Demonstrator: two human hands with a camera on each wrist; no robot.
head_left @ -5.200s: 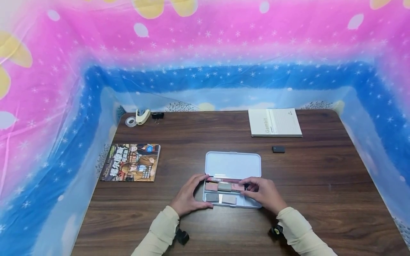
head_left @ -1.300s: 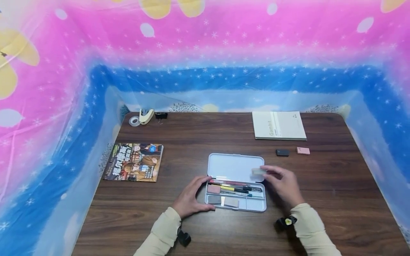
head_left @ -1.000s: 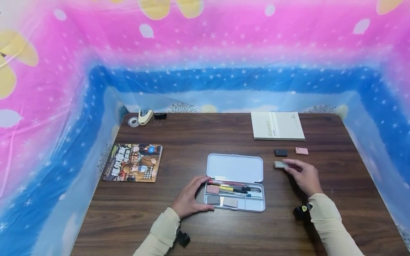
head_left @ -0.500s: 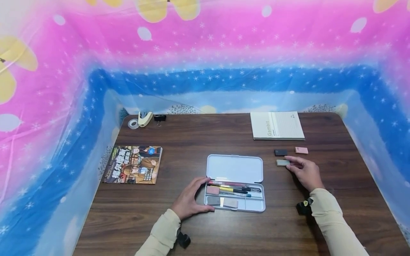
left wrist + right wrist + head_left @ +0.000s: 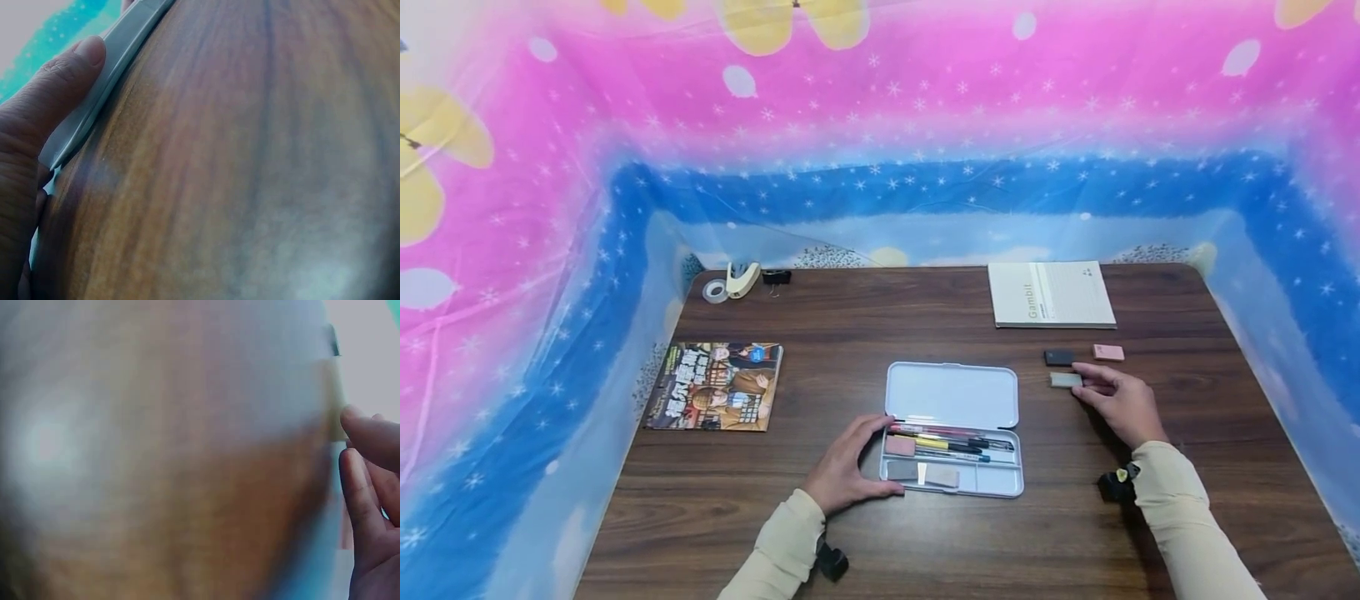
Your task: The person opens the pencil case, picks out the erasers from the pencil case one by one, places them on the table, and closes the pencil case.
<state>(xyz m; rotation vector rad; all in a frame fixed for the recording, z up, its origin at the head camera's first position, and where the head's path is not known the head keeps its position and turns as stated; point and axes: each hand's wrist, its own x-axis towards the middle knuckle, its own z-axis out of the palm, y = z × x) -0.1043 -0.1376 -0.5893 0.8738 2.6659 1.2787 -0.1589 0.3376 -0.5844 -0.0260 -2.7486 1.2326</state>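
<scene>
The left hand (image 5: 848, 467) grips the near-left corner of the open pencil case (image 5: 953, 429), fingers curled round its edge. Further right, the right hand (image 5: 1120, 404) rests on the table (image 5: 850, 333), fingertips touching a grey eraser (image 5: 1065, 380); black (image 5: 1058, 357) and pink (image 5: 1108, 352) erasers lie just beyond

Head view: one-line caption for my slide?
Left hand steadies open pencil case; right hand touches grey eraser on table.

- I can read "Gambit" along the left edge of the white notebook (image 5: 1051, 294).
- The comic book (image 5: 718, 386) cover carries lettering too small for me to read.
</scene>
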